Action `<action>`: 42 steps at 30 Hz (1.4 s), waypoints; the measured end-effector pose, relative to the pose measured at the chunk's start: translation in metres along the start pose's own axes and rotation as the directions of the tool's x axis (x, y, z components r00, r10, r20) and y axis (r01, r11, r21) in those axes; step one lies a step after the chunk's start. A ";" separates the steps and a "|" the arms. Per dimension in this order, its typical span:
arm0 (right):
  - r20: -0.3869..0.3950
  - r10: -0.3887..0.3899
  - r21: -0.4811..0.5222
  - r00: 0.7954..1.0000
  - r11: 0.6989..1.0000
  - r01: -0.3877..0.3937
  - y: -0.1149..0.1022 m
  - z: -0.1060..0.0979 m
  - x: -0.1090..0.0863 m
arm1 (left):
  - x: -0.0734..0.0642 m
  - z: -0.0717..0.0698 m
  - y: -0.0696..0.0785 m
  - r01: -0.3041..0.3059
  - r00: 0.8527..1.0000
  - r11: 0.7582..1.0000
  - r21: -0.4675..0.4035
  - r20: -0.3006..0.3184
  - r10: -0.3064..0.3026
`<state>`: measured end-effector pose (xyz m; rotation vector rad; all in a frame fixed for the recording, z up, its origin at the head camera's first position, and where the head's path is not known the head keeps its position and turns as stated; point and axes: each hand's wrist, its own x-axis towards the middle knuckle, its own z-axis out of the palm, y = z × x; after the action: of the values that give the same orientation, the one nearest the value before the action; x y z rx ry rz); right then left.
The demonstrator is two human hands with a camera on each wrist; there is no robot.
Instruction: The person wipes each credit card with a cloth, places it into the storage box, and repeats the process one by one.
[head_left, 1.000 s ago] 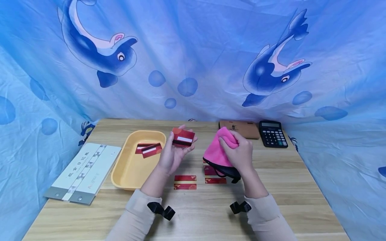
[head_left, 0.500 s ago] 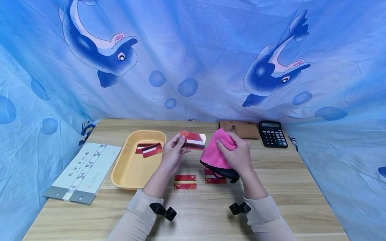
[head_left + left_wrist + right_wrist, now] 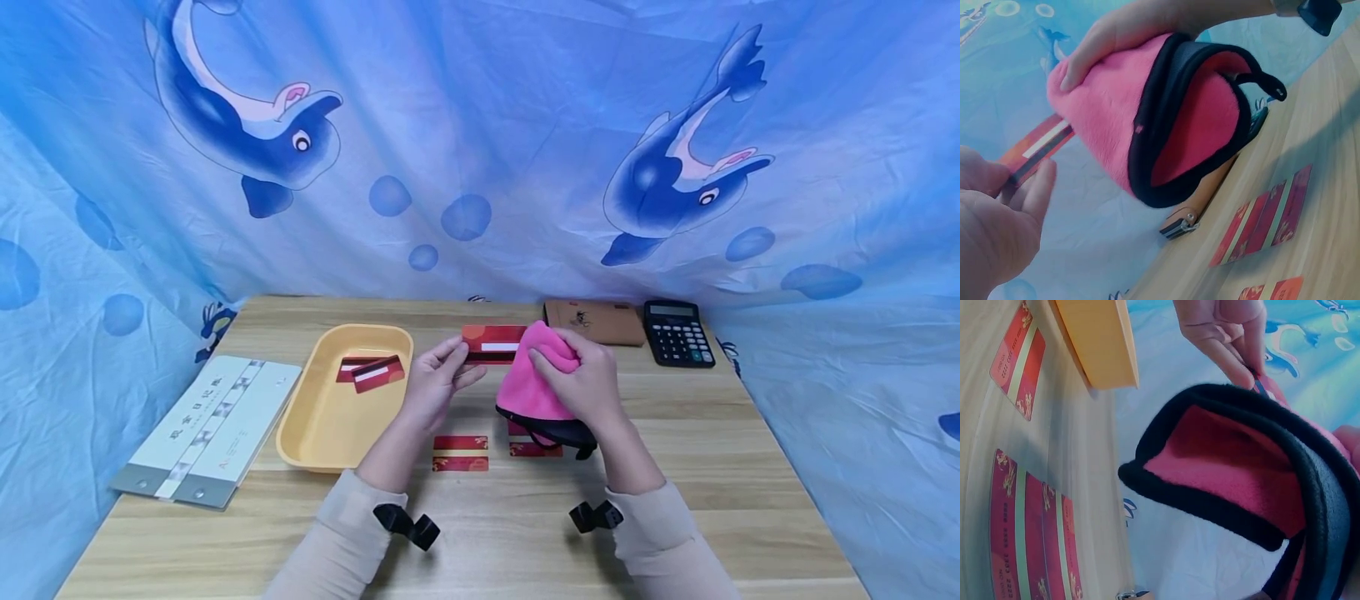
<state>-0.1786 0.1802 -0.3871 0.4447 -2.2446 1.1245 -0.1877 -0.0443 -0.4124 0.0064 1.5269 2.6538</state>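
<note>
Blue dolphin-printed sheeting (image 3: pixel 525 108) hanging behind and on both sides of a wood-grain tabletop (image 3: pixel 742 483); light seemingly from overhead.

Passage: I see room over the tabletop (image 3: pixel 697 458) right of the right hand (image 3: pixel 588 375) | between the grips: card (image 3: pixel 492 335) and pink cloth (image 3: pixel 525 387) bar me | left of the left hand (image 3: pixel 435 379): tray (image 3: pixel 330 425) | beyond the right grip: wallet (image 3: pixel 611 323), calculator (image 3: pixel 678 335)
</note>
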 end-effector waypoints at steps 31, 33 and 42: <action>-0.067 -0.008 -0.257 0.998 0.966 -0.010 -0.016 0.023 0.006 | -0.010 0.006 -0.006 -0.059 0.998 0.995 0.077 0.002 0.059; -0.082 -0.003 -0.262 0.997 0.965 -0.019 -0.012 0.018 0.007 | -0.010 0.005 -0.005 -0.064 0.998 0.996 0.065 0.012 0.063; -0.077 -0.108 -0.273 0.991 0.958 0.084 -0.013 0.023 0.005 | -0.011 0.013 -0.008 -0.065 0.998 0.993 0.094 0.033 0.062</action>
<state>-0.1841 0.1538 -0.3872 0.3775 -2.2280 0.7599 -0.1754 -0.0299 -0.4128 0.1013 1.6697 2.6126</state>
